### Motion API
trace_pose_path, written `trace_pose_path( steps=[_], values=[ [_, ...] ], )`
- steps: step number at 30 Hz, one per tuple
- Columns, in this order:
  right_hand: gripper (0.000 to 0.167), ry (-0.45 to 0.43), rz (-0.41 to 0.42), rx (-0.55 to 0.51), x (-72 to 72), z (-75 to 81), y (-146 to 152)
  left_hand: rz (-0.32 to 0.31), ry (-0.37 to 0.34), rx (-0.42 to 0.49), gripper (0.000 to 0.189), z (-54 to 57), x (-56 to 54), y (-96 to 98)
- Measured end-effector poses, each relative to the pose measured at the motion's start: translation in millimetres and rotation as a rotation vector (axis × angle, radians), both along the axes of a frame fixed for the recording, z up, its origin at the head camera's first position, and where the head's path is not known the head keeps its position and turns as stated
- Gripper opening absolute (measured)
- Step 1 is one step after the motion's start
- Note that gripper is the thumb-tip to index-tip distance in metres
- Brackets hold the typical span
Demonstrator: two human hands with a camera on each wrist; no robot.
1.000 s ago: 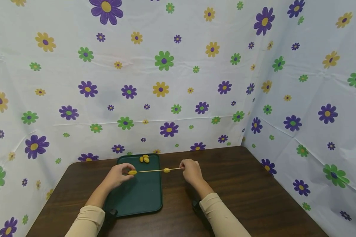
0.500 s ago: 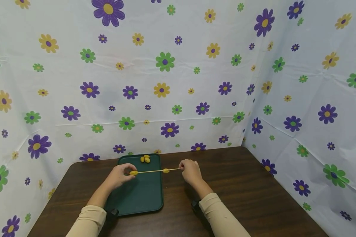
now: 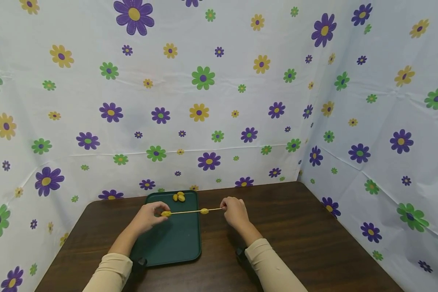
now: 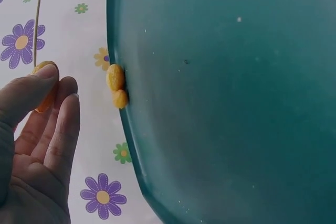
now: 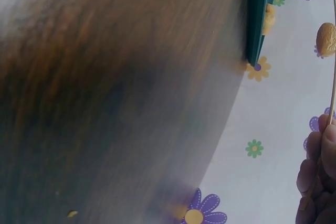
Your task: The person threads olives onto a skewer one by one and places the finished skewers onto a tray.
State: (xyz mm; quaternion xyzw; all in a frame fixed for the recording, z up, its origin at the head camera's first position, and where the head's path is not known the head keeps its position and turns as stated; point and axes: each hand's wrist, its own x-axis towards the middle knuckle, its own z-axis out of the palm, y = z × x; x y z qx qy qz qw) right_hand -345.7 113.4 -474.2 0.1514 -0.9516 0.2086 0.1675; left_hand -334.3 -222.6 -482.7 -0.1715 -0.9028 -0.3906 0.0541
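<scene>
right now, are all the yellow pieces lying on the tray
No, three yellow pieces lie on the tray, but another sits partway along the stick and the left hand pinches a fifth.

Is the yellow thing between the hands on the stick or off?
On: the stick shows at both sides of the yellow thing, holding it up in the air.

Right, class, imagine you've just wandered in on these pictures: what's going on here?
A person's left-hand grip pinches a yellow oval piece at one end of a thin stick, while the right-hand grip holds the stick toward its other end. A second yellow piece sits partway along the stick. Three more pieces lie together at the far end of the green tray. Whether the stick enters the pinched piece is hidden.
</scene>
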Motion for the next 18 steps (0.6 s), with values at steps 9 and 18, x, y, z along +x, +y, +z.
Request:
trace_pose_path(
  steps=[9, 18],
  values=[
    [0.017, -0.012, -0.012, -0.004, -1.2, 1.2, -1.6, 0.001, 0.011, -0.03, 0.023, 2.8, 1.4, 3.1],
    [0.014, -0.026, -0.006, -0.011, -3.6, -0.9, -1.6, 0.011, 0.003, -0.038, 0.021, 4.4, 2.4, 4.6]
  ],
)
